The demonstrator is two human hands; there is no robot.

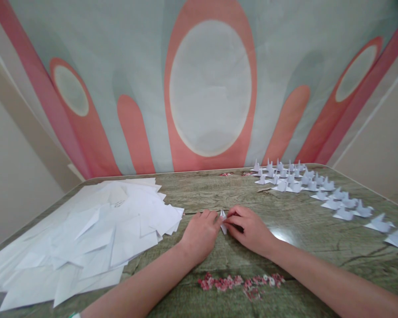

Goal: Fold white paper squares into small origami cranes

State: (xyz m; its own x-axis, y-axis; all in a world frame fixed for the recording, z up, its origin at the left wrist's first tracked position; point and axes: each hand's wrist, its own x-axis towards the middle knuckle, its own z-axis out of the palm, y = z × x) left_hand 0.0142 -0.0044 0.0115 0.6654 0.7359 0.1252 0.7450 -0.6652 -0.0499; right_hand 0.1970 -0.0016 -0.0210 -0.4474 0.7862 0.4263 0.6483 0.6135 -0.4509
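A small piece of folded white paper (pixel 223 215) stands out between my hands near the middle of the table, narrow and pointed at its far end. My left hand (pixel 202 234) presses on its left side with the fingers bent together. From the right, my right hand (pixel 249 230) pinches the same paper between thumb and fingers. The fingertips cover much of the paper, so its full shape is partly hidden.
Loose white paper sheets (pixel 86 238) lie in a wide heap at the left. Several folded paper cranes (pixel 343 214) stand in rows along the right and back right. The wood-patterned table (pixel 192 190) has printed pink flowers and meets a patterned backdrop (pixel 146 66).
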